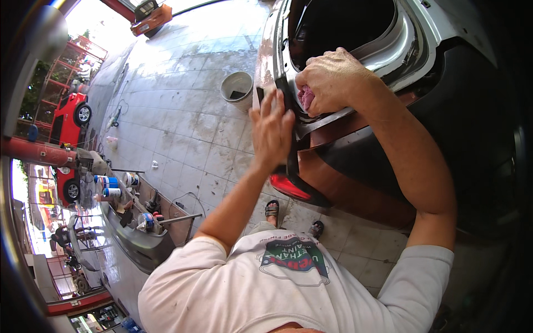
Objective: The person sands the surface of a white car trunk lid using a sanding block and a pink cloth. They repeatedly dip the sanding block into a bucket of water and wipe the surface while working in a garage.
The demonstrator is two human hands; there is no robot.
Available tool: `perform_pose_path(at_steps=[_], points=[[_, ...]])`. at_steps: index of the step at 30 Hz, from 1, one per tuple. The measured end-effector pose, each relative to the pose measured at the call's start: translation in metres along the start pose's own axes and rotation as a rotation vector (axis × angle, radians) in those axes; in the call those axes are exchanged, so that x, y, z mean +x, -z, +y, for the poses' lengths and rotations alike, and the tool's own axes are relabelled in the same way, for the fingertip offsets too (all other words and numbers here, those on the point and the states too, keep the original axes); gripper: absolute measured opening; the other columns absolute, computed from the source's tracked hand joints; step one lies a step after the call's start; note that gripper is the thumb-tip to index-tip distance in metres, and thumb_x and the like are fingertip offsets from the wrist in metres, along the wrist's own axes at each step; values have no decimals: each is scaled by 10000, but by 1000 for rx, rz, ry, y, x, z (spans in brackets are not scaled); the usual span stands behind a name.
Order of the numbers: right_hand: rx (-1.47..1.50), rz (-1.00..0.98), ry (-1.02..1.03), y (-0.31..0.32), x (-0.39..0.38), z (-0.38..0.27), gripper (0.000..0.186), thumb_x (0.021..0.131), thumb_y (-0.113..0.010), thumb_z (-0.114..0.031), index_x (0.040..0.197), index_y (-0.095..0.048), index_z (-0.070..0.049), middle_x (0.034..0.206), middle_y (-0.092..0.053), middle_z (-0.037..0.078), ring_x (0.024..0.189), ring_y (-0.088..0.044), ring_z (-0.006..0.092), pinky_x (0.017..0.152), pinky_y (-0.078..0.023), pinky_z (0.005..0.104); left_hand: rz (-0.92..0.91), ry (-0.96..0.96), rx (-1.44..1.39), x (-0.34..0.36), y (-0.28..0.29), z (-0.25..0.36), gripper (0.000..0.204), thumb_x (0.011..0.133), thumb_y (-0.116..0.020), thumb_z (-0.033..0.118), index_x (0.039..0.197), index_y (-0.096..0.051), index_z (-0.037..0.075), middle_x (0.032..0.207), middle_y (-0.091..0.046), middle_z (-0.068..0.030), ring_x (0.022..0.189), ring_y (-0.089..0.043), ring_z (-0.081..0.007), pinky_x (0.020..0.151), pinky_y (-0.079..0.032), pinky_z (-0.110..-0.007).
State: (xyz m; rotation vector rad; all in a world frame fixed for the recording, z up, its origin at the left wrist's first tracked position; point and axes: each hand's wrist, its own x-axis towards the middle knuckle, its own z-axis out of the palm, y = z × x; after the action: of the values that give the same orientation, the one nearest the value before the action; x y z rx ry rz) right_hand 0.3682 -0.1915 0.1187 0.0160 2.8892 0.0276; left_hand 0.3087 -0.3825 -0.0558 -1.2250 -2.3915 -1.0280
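Observation:
My right hand [337, 83] is closed round a crumpled pink cloth [305, 97], at the lower corner of the window opening in a car body. Beside it, my left hand [271, 133] lies along the body's left edge, its fingers slightly blurred. A dark flat block [260, 94] pokes out past its fingertips; most of it is hidden under the hand. A black trim strip [283, 89] runs along the edge between my hands. The car body [355, 183] has bare silver, brown and black patches. Below my left hand sits a red tail light [291, 187].
A pale bucket [236, 83] with something dark inside stands on the tiled floor [189, 105], left of the car. Paint cans [106, 182] and a grey bumper [147, 244] lie at the left. Farther off are a red car [72, 116] and an orange machine [151, 19].

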Motion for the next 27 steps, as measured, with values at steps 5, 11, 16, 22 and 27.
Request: perform_pose_path(at_steps=[5,11,16,22,27], points=[[54,14,72,11,1,-7,570,687,-873,-430,1199,-822,-184,1157,-768,120,1135,-740,330,994,-560,460,-58,245,245,130,-50,-132,523,1092,-465,394,1362,-698,12,1580,-587,-212,1505,-505,-353,1243,-306,-609],[35,-41,-30,2,-4,8,601,701,-892,-467,1244,-810,-222,1181,-755,114,1172,-720,329,1018,-529,482,-16,-3,15,-9,-9,-9,578,1067,-549,301,1527,-581,-47,1626,-528,-265,1475,-509,-377,1159,-399,-517],[-14,-50,-3,7,-2,-2,579,730,-869,-492,1243,-808,-233,1193,-750,122,1185,-710,351,1045,-504,499,-36,-71,-84,-14,16,-19,603,1028,-605,289,1525,-588,-51,1624,-534,-264,1435,-542,-389,1177,-376,-491],[-18,70,58,12,-4,-3,512,731,-838,-461,1168,-817,-196,1154,-769,134,1163,-725,359,1021,-529,510,14,194,59,104,-43,-124,552,1071,-560,448,1475,-669,88,1633,-543,-218,1475,-543,-349,1193,-343,-509],[-16,-47,-44,10,-9,-1,578,770,-883,-494,1284,-787,-246,1346,-704,95,1268,-648,360,1137,-434,488,-73,-64,-97,-38,7,-58,717,983,-703,358,1587,-532,11,1682,-492,-176,1355,-542,-391,1178,-394,-472]])
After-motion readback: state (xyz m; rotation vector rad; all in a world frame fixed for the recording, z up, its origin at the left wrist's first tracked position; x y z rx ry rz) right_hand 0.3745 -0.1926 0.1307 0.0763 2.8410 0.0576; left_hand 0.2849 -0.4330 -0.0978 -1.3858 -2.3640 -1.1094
